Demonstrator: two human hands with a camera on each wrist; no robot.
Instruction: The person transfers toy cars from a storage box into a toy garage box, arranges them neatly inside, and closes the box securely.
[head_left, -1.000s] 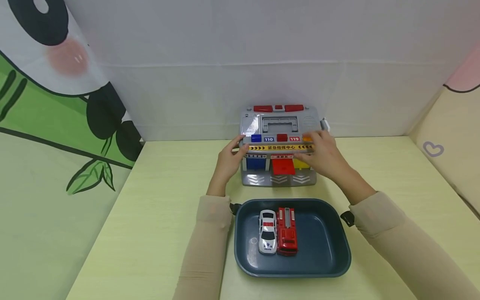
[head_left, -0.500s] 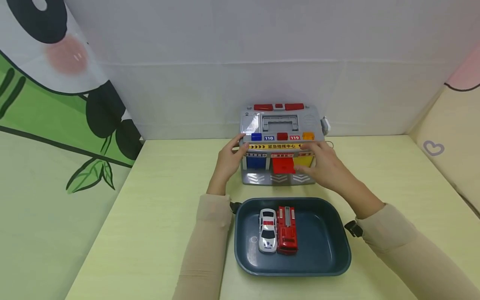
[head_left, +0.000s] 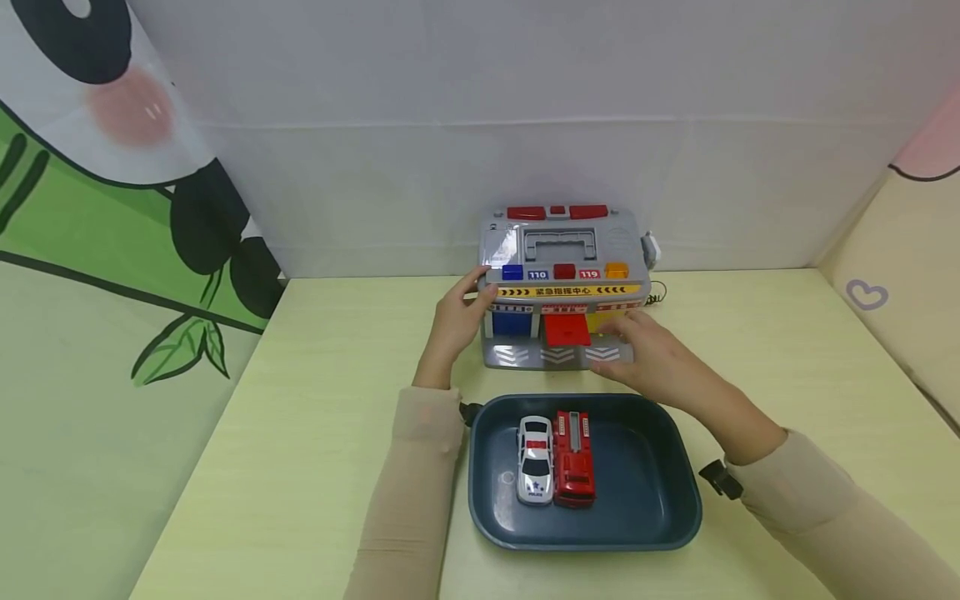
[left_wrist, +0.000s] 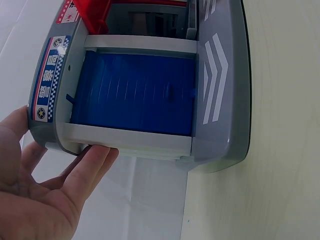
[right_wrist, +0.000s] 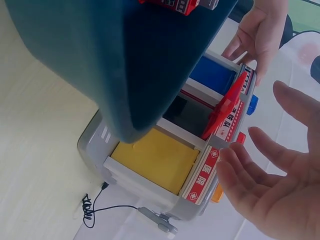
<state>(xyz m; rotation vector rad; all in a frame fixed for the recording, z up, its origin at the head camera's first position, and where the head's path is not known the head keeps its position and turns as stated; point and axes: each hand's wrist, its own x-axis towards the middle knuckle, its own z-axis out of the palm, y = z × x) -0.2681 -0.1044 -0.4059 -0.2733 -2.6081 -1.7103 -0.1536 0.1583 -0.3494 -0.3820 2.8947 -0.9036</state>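
A grey toy emergency-station garage [head_left: 618, 233] stands against the back wall, with blue [left_wrist: 135, 92], red [head_left: 567, 330] and yellow [right_wrist: 157, 160] doors. Its red middle door is swung up and out, baring a dark bay; the blue and yellow doors are down. My left hand [head_left: 457, 325] grips the garage's left front corner, thumb and fingers around the roof edge and side wall. In front of the yellow door is my right hand [head_left: 663, 358], fingers spread and loosely bent, holding nothing. The right wrist view shows its palm beside the roof signs.
Nearer the person sits a dark blue tray [head_left: 645, 533] holding a white police car [head_left: 536, 461] and a red fire truck [head_left: 574, 461] side by side. A grey handset [right_wrist: 157, 219] on a coiled cord hangs at the garage's right side.
My right hand has drawn down and back from the garage's roof front to before the yellow door, uncovering the orange button and yellow sign. The left hand stays in place.
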